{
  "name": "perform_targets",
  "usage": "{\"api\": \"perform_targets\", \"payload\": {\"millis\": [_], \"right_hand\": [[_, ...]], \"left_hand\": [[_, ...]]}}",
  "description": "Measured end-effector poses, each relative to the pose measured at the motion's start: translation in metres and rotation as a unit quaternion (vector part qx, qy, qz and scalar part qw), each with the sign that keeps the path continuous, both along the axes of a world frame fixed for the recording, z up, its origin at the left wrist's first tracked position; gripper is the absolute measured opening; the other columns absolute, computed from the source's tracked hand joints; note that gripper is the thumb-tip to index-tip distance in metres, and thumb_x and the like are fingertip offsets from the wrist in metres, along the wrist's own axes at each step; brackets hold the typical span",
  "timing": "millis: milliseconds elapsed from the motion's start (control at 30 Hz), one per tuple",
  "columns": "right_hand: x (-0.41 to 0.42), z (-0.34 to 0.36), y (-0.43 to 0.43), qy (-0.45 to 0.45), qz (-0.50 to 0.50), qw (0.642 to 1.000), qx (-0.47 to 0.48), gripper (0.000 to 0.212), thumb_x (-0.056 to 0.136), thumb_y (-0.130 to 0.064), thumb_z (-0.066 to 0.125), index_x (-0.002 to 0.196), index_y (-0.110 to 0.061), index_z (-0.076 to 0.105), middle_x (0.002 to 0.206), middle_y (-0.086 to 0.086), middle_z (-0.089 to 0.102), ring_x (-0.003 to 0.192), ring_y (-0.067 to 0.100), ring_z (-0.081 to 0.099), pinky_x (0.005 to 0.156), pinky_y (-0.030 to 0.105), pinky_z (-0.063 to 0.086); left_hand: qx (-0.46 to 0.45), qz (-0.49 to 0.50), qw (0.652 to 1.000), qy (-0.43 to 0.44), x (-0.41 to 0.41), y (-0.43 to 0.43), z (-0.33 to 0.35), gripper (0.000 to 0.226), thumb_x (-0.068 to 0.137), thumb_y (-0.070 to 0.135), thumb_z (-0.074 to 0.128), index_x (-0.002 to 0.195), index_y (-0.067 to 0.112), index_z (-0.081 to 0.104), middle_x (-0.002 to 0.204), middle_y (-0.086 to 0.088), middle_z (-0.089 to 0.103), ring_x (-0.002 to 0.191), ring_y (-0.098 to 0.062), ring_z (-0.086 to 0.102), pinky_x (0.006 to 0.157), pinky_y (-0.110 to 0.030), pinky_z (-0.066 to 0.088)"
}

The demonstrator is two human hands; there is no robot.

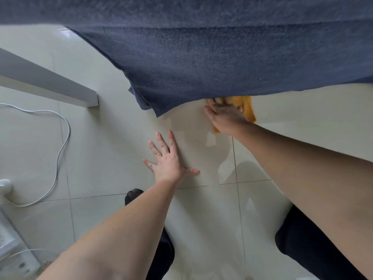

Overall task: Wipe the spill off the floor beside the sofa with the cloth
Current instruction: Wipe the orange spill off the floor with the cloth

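Head view, cloth [247, 107]: soft, light, limp; best pressed flat under the palm.
Right hand [226, 118]: grip spread flat, pressing cloth onto floor [201, 209].
Left hand [168, 160]: grip wide, empty, braced on floor.

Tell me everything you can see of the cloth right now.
The cloth is orange-yellow, soft-looking fabric, lying flat and rumpled on the pale tiled floor. The right hand presses down on it, palm spread over its middle. Its far edge disappears under the hanging hem of the dark blue sofa cover; only strips around the hand show.
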State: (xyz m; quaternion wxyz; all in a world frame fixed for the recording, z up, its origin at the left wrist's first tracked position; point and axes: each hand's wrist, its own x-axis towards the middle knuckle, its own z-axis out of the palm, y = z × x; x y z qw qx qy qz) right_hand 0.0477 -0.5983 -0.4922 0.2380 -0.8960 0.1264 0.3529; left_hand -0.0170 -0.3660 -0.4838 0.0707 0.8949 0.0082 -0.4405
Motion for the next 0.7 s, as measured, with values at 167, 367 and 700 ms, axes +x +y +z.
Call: {"api": "perform_targets", "payload": {"millis": [167, 367, 700], "right_hand": [[-0.048, 0.0, 0.016, 0.01, 0.095, 0.995, 0.004, 0.064, 0.106, -0.061, 0.011, 0.165, -0.04, -0.003, 0.173, -0.019, -0.009, 0.16, 0.015, -0.011, 0.125, 0.065, 0.003], [-0.128, 0.007, -0.027, 0.052, 0.112, 0.992, -0.016, 0.068, 0.102, -0.069, 0.007, 0.161, -0.046, -0.017, 0.168, -0.025, -0.021, 0.157, 0.008, -0.02, 0.128, 0.058, 0.003], [-0.012, -0.008, -0.021, 0.017, -0.176, 0.983, -0.042, 0.071, 0.103, -0.066, 0.01, 0.166, -0.035, 0.001, 0.174, -0.014, -0.008, 0.16, 0.021, -0.013, 0.118, 0.074, -0.005]], "left_hand": [[-0.002, -0.001, 1.0, 0.0, 0.001, 0.0, 0.0, 0.171, 0.051, 0.083, 0.086, 0.156, 0.035, -0.041, 0.164, -0.005, -0.048, 0.155, -0.042, -0.036, 0.116, -0.085, 0.006], [0.001, 0.001, 1.0, -0.003, 0.0, 0.001, -0.004, 0.171, 0.051, 0.083, 0.086, 0.156, 0.035, -0.041, 0.165, -0.005, -0.048, 0.155, -0.041, -0.035, 0.116, -0.084, 0.006], [0.009, -0.001, 1.0, 0.005, 0.001, -0.001, -0.001, 0.171, 0.053, 0.082, 0.086, 0.155, 0.034, -0.042, 0.164, -0.006, -0.049, 0.154, -0.042, -0.036, 0.116, -0.084, 0.004]]}}
